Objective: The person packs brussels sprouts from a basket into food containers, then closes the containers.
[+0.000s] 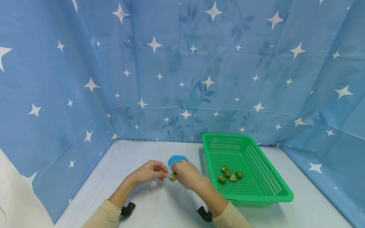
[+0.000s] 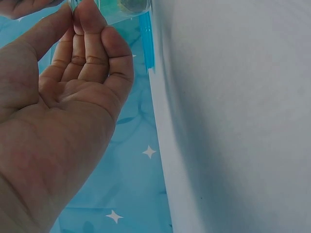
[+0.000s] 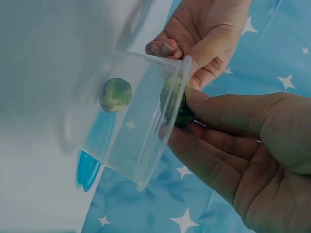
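Right hand (image 1: 186,174): grip pinching a round green Brussels sprout (image 3: 183,115) between thumb and fingertips, at the mouth of a clear, round plastic tub (image 3: 138,133); part of the sprout shows through the tub wall. Left hand (image 1: 151,171): grip pinching the tub's rim, thumb and fingertips together, remaining fingers curved. Tub stands on the white-covered counter (image 1: 154,202), between the hands, with a second, paler green sprout (image 3: 115,95) at its bottom. A round blue plastic lid (image 1: 177,157) lies just beyond the tub. To the right of the tub: a green rectangular plastic basket (image 1: 253,164) with perforated walls, five green sprouts (image 1: 227,173) grouped loosely on its floor. Backdrop: blue curtain (image 1: 182,63) printed with white four-pointed stars and leaf sprigs. Both arms wear beige sleeves (image 1: 106,212).
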The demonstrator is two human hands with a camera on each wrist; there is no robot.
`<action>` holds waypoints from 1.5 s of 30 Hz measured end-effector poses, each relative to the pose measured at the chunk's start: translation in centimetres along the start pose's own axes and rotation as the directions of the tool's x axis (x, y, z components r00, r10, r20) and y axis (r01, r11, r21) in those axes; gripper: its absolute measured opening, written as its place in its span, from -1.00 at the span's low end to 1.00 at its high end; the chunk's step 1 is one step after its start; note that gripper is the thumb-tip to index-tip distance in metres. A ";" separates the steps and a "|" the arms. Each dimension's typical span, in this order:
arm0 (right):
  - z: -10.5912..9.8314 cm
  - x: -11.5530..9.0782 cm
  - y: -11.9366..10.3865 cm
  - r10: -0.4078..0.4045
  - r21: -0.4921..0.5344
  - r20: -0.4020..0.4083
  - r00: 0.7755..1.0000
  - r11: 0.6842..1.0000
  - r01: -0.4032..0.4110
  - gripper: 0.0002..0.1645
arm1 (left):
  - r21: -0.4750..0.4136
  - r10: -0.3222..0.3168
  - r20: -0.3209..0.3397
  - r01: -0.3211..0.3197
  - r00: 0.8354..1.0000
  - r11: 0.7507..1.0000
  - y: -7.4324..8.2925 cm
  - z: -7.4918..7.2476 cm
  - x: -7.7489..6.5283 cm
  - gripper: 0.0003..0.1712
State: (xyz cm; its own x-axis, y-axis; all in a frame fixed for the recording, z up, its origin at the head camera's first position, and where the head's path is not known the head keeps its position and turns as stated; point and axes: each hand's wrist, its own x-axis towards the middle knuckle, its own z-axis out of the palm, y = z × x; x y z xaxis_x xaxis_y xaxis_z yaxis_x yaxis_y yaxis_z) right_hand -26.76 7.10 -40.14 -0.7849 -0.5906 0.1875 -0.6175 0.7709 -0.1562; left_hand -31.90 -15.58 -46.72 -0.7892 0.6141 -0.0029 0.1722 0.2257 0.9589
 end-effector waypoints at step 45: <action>2.8 0.6 0.1 0.104 0.090 0.076 0.992 0.990 -0.111 -0.90 | 0.006 0.010 0.008 -0.010 1.000 1.000 0.1 0.0 0.0 -0.64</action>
State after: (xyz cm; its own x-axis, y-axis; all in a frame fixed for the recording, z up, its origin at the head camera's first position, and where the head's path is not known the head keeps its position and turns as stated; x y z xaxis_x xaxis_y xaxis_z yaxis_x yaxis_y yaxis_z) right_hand -27.45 6.17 -42.81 -0.8468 -0.5232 0.0960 -0.5286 0.8072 -0.2628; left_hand -31.86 -15.54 -46.67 -0.7827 0.6224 0.0040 0.1831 0.2241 0.9572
